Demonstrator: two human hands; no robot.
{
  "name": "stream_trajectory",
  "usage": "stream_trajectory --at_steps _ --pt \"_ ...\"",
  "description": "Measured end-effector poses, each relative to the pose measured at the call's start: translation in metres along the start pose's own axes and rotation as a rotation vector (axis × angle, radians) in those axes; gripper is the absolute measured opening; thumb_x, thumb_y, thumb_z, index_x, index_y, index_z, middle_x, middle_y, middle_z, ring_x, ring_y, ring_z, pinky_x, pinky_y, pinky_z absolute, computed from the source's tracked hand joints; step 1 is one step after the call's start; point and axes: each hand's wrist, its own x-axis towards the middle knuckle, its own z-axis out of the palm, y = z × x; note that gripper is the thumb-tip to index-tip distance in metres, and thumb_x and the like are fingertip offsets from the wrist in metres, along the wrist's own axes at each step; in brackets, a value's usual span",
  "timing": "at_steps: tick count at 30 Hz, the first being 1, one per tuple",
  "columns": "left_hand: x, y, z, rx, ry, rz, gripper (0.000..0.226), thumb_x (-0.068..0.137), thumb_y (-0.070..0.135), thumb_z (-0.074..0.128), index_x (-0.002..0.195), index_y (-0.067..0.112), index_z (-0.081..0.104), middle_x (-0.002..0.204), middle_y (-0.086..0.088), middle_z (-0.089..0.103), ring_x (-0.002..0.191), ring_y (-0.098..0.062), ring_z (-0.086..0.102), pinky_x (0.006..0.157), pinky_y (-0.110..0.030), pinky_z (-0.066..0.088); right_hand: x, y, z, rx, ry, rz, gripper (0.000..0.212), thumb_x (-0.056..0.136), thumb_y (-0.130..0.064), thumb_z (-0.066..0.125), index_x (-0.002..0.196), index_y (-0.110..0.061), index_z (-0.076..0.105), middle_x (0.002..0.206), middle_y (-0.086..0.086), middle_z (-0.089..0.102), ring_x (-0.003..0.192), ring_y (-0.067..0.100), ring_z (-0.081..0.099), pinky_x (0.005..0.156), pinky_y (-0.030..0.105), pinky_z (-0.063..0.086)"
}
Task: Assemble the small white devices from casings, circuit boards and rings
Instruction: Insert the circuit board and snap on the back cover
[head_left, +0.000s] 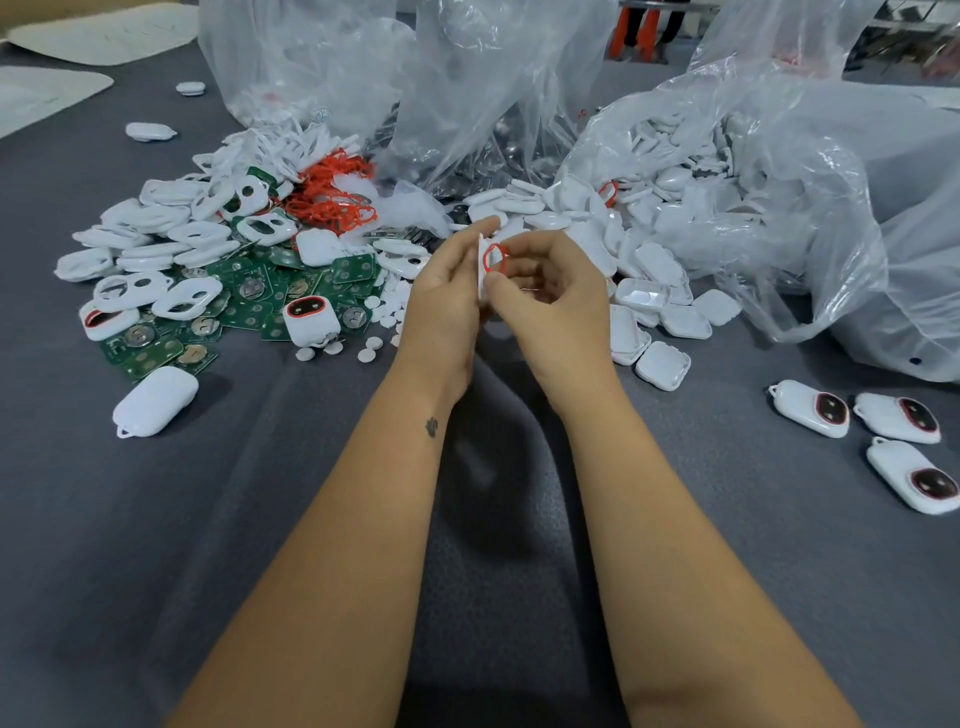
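Observation:
My left hand (447, 291) holds a thin white casing front (482, 280) upright on its edge, above the grey cloth. My right hand (550, 291) pinches a red ring (494, 257) against that casing's face. Behind them lie heaps of parts: white casing fronts with cut-outs (171, 228), green circuit boards (249, 306), a tangle of red rings (332, 195), small white discs (387, 312) and white back shells (660, 332). Three assembled white devices (857, 415) with dark red-rimmed windows lie at the right.
Big clear plastic bags (727, 182) full of white shells stand at the back and right. Another closed white device (156, 400) lies at the left, and one with a red-rimmed window (310, 314) sits among the boards. The grey cloth (493, 519) covers the table.

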Motion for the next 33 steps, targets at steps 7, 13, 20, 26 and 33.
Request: stream_trajectory --at_steps 7,13,20,26,33 --pt "-0.0032 0.0005 0.0028 -0.042 -0.003 -0.043 0.020 0.097 -0.002 0.049 0.098 0.003 0.067 0.078 -0.006 0.073 0.072 -0.014 0.070 0.068 -0.024 0.058 0.0021 0.0035 -0.0054 -0.325 0.108 -0.168 0.015 0.083 -0.016 0.069 0.097 -0.017 0.071 0.090 -0.005 0.061 0.081 0.004 0.058 0.076 0.015 0.046" --pt "-0.0054 0.0043 0.0024 -0.047 -0.037 -0.100 0.034 0.094 0.005 0.037 0.094 0.008 0.071 0.090 -0.012 0.071 0.084 -0.019 0.066 0.076 -0.031 0.055 0.0023 0.0050 -0.0083 -0.397 0.158 -0.232 0.022 0.088 -0.018 0.062 0.105 -0.012 0.075 0.091 0.000 0.059 0.088 0.013 0.060 0.082 0.026 0.049" --pt "-0.0045 0.0012 0.0028 -0.087 -0.036 -0.045 0.025 0.097 0.000 0.047 0.085 0.007 0.068 0.071 -0.001 0.072 0.069 -0.010 0.069 0.068 -0.023 0.057 0.0020 0.0015 -0.0081 -0.275 0.271 -0.282 0.012 0.082 -0.006 0.064 0.086 -0.010 0.074 0.089 0.000 0.059 0.078 0.000 0.056 0.074 0.015 0.045" --pt "-0.0014 0.0020 -0.0032 -0.145 -0.019 -0.065 0.017 0.098 0.003 0.051 0.092 0.008 0.067 0.086 -0.004 0.075 0.082 -0.015 0.072 0.079 -0.024 0.057 0.0070 -0.0044 -0.0090 0.083 0.192 0.023 0.025 0.086 0.001 0.053 0.073 -0.014 0.068 0.066 -0.002 0.065 0.063 0.008 0.058 0.062 0.024 0.049" --pt "-0.0030 0.0028 -0.0043 -0.121 -0.084 -0.069 0.019 0.096 0.003 0.052 0.098 0.010 0.069 0.091 -0.002 0.076 0.089 -0.013 0.072 0.085 -0.027 0.057 0.0091 -0.0005 -0.0089 0.039 0.211 0.110 0.019 0.089 -0.002 0.058 0.091 -0.010 0.075 0.080 0.005 0.074 0.073 0.018 0.067 0.075 0.038 0.058"
